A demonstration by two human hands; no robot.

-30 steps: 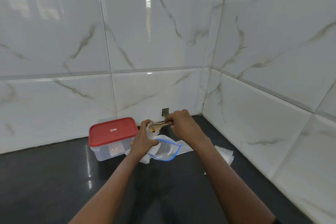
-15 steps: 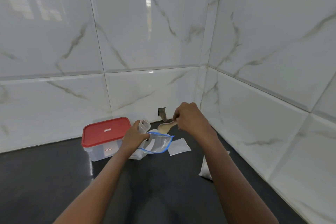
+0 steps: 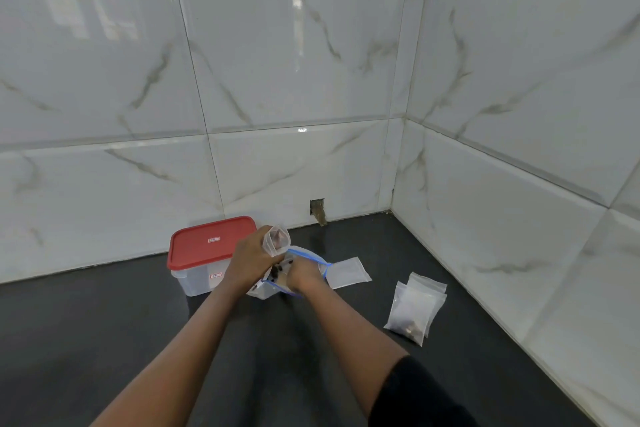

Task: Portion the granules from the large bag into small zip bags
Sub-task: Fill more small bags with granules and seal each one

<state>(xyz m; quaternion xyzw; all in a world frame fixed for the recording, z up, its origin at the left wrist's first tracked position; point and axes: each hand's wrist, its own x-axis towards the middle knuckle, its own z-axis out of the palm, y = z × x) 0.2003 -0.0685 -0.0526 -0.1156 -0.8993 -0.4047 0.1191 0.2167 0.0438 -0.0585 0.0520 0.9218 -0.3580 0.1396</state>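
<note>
My left hand [image 3: 250,257] holds a small clear zip bag [image 3: 277,240] upright with its mouth open, and some dark granules show inside it. Just below it lies the large bag with a blue zip rim [image 3: 311,258]. My right hand [image 3: 302,274] reaches down into that large bag. The wooden spoon it held earlier is hidden inside the bag. Dark granules [image 3: 277,274] show through the large bag near my fingers.
A clear box with a red lid [image 3: 207,246] stands left of the bags against the tiled wall. An empty small zip bag [image 3: 348,272] lies flat to the right. Filled small bags [image 3: 414,310] lie stacked near the right wall. The counter [image 3: 104,322] is dark.
My right hand has dropped from beside the small bag down into the large bag, taking the spoon out of sight. My left hand keeps the small bag raised. The view has tilted lower.
</note>
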